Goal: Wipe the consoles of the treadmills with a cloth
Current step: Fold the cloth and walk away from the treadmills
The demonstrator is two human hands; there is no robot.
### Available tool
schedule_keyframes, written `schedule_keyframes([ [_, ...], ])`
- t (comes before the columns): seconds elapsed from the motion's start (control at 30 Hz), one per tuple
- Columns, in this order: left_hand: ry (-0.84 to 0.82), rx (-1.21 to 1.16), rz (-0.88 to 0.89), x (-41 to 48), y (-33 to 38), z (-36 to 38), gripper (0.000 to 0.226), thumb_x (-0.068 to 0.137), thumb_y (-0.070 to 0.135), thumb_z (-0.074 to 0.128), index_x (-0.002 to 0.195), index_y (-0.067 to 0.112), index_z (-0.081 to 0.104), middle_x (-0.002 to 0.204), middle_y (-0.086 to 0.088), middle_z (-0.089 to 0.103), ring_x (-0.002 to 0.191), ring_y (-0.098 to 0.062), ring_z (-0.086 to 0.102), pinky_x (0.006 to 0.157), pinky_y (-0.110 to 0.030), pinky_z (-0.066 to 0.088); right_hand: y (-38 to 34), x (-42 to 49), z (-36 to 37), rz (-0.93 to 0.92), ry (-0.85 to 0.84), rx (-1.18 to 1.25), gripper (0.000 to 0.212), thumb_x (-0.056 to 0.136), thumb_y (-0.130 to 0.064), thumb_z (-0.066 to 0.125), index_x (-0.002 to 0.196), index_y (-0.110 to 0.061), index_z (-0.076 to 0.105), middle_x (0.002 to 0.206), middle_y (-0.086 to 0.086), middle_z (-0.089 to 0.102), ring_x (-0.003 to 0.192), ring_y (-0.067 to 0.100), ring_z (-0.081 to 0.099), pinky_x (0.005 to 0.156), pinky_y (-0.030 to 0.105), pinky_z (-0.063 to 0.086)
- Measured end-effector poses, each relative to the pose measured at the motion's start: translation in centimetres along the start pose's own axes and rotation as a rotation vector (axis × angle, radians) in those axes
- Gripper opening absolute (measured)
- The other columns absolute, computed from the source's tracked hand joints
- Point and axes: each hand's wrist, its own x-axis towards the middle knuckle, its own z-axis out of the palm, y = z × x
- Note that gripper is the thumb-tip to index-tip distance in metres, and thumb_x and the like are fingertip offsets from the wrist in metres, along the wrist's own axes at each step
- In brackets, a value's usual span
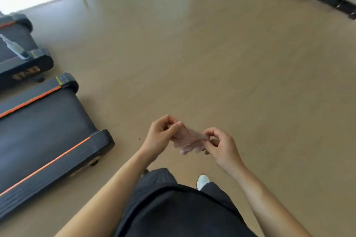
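Past your dark clothes (173, 208), your left hand (161, 136) and right hand (223, 148) pinch a thin pinkish cloth (189, 138); the long black orange-striped treadmill (44, 131) lies left, nearer your left hand; consoles unseen.

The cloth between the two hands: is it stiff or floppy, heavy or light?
Probably floppy: the cloth sags and bunches between the left hand and right hand. Likely light, since mere fingertip pinches hold it. It looks thin, so it may crumple easily.

left hand (161, 136): held before the waist, fingers curled, pinching one end of the cloth (187, 138)
right hand (221, 146): near it, pinching the other end
forearms: bare, angled inward
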Motion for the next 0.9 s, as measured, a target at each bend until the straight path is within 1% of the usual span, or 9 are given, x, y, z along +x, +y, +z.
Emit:
schedule_keyframes([
  [0.07,0.113,-0.012,-0.018,4.4,-1.7,2.4,0.022,0.100,0.019,0.065,0.089,0.000,0.062,0.080,-0.015,0.061,0.072,-0.022,0.058,0.067,-0.038,0.051,3.4,5.8,-1.3,-0.033,-0.097,-0.028,0.010,0.097,-0.012,0.067,0.097,-0.020,0.072,0.075,0.001,0.077,0.070,0.017,0.076,0.061,0.028,0.057],
  [0.17,0.150,0.032,-0.067,7.6,-0.1,2.9,0.021,0.098,0.018,0.068,0.088,-0.001,0.064,0.074,-0.012,0.063,0.061,-0.015,0.061,0.059,-0.028,0.051,3.5,11.8,-2.9,-0.071,-0.198,-0.076,0.013,0.100,-0.018,0.063,0.103,-0.023,0.075,0.078,-0.001,0.077,0.068,0.009,0.073,0.060,0.021,0.054],
  [0.27,0.165,0.145,-0.112,11.3,2.4,0.5,0.019,0.095,0.022,0.072,0.087,0.005,0.071,0.076,-0.017,0.068,0.067,-0.017,0.062,0.066,-0.035,0.052,1.8,17.3,-3.6,-0.113,-0.204,-0.183,0.011,0.100,-0.023,0.064,0.101,-0.023,0.075,0.091,-0.004,0.066,0.066,0.007,0.064,0.062,0.014,0.046],
  [0.33,0.226,0.136,-0.125,14.2,3.9,-1.8,0.017,0.094,0.023,0.074,0.085,0.009,0.073,0.081,-0.022,0.071,0.071,-0.021,0.062,0.070,-0.039,0.053,-0.1,20.9,-3.3,-0.188,-0.201,-0.312,0.008,0.098,-0.023,0.065,0.098,-0.022,0.073,0.088,-0.008,0.061,0.069,0.003,0.056,0.064,0.015,0.040],
  [0.47,0.269,0.118,-0.154,20.3,4.7,-6.5,0.016,0.092,0.023,0.076,0.083,0.009,0.073,0.077,-0.014,0.071,0.071,-0.018,0.064,0.070,-0.039,0.056,-3.3,29.1,-0.5,-0.242,-0.264,-0.506,0.005,0.086,-0.018,0.068,0.091,-0.019,0.069,0.084,-0.005,0.066,0.075,0.017,0.060,0.069,0.031,0.048],
  [0.67,0.317,0.029,-0.156,31.8,4.3,-18.1,0.015,0.090,0.017,0.078,0.083,0.005,0.072,0.069,-0.005,0.067,0.062,-0.008,0.062,0.064,-0.025,0.054,-9.2,43.4,7.3,-0.106,-0.267,-0.575,0.008,0.076,-0.015,0.071,0.081,-0.020,0.067,0.075,-0.006,0.067,0.068,0.015,0.060,0.067,0.032,0.051],
  [0.77,0.327,0.022,-0.167,36.1,5.0,-25.5,0.012,0.090,0.017,0.078,0.083,0.008,0.073,0.069,-0.005,0.067,0.063,-0.012,0.061,0.066,-0.031,0.052,-14.0,48.9,11.9,-0.047,-0.346,-0.572,0.011,0.081,-0.012,0.068,0.084,-0.022,0.068,0.075,-0.008,0.065,0.070,0.013,0.060,0.068,0.031,0.050],
  [0.83,0.303,0.035,-0.161,38.8,5.6,-30.6,0.007,0.088,0.018,0.080,0.083,0.017,0.076,0.071,-0.004,0.068,0.066,-0.015,0.061,0.071,-0.038,0.053,-17.4,52.6,14.9,-0.043,-0.374,-0.587,0.013,0.084,-0.008,0.065,0.087,-0.021,0.068,0.076,-0.009,0.064,0.072,0.013,0.059,0.067,0.029,0.048],
  [0.9,0.293,0.071,-0.150,41.2,6.4,-35.4,0.008,0.084,0.024,0.085,0.087,0.025,0.078,0.077,0.000,0.071,0.072,-0.015,0.064,0.074,-0.039,0.056,-20.4,56.4,17.5,-0.056,-0.363,-0.553,0.016,0.086,-0.007,0.064,0.090,-0.021,0.069,0.077,-0.009,0.066,0.073,0.011,0.060,0.067,0.026,0.047],
])
